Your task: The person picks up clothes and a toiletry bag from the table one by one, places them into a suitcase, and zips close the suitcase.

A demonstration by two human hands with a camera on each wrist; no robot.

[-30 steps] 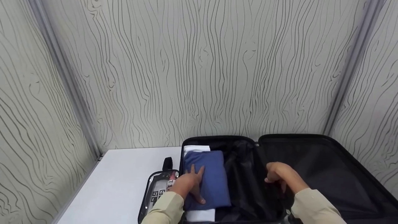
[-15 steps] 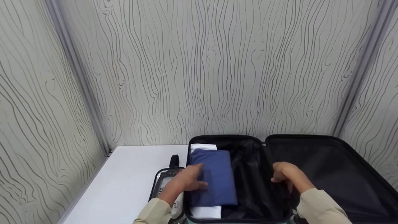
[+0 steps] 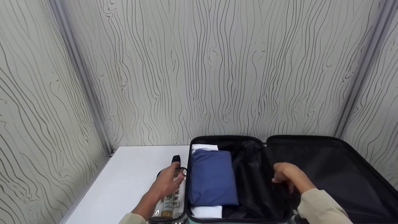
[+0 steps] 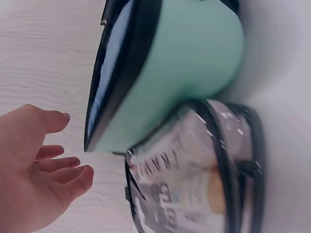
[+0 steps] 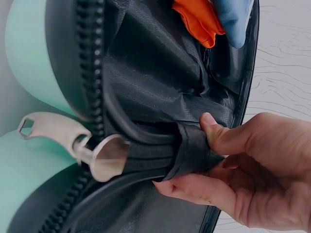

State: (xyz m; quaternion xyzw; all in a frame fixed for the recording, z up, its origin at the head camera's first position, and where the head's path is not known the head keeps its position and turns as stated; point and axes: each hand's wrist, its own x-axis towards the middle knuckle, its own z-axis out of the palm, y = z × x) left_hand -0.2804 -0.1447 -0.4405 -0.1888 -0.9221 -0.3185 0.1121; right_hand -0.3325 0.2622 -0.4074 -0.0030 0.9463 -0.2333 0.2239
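Observation:
An open mint-green suitcase [image 4: 194,53] with black lining lies on the table. Folded blue clothing [image 3: 213,177] rests in its left half on white cloth [image 3: 206,212]. Beside the suitcase's left side stands a clear toiletry bag [image 4: 180,174] with black edging and printed packages inside. Over this bag is my left hand [image 3: 166,182], its fingers loosely bent; the left wrist view shows it apart from the bag. My right hand [image 3: 287,175] pinches the black fabric lining [image 5: 187,148] at the hinge between the suitcase halves, thumb on one side and fingers on the other.
The suitcase's right half [image 3: 335,174] lies spread out with dark lining. In the right wrist view, orange cloth [image 5: 199,22] shows beside the blue clothing, and a metal zipper pull [image 5: 53,128] hangs at the zipper. A patterned wall [image 3: 199,77] stands behind the white table [image 3: 133,165].
My left hand has lifted off the blue clothing and moved left over the toiletry bag. My right hand stays at the hinge. The head view has shifted slightly.

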